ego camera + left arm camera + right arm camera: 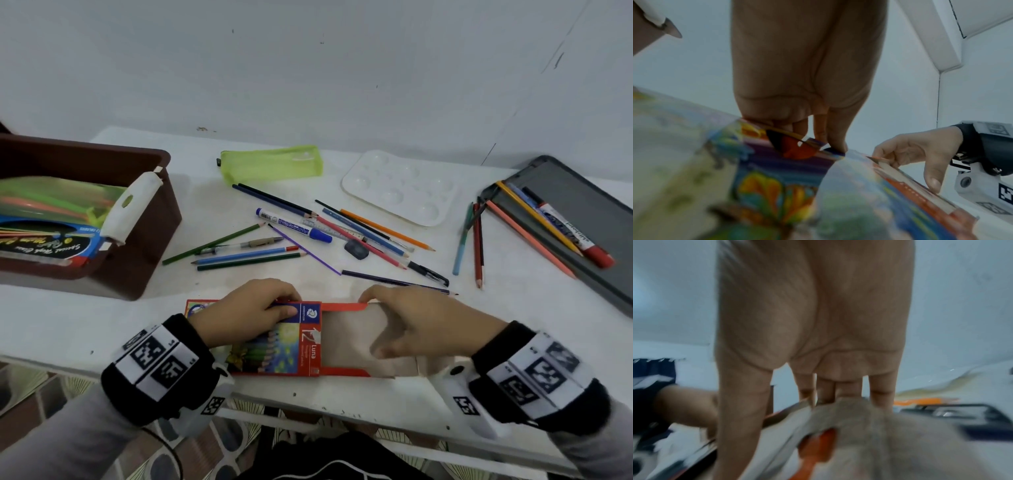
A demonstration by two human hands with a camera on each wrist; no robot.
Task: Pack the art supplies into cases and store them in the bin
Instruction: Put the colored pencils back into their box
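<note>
The left hand (250, 308) pinches the printed sleeve (274, 337) of the pencil box at the table's (513, 308) near edge, thumb on top, fingers over the far edge. The right hand (421, 322) grasps the drawn-out cardboard tray (346, 342), fingers curled over its far rim, thumb on its floor. The box's long axis runs nine to three. Loose pencils (246, 255) lie at twelve o'clock, reachable by either hand; the brown bin (150, 219) sits at ten, on the left hand's side
</note>
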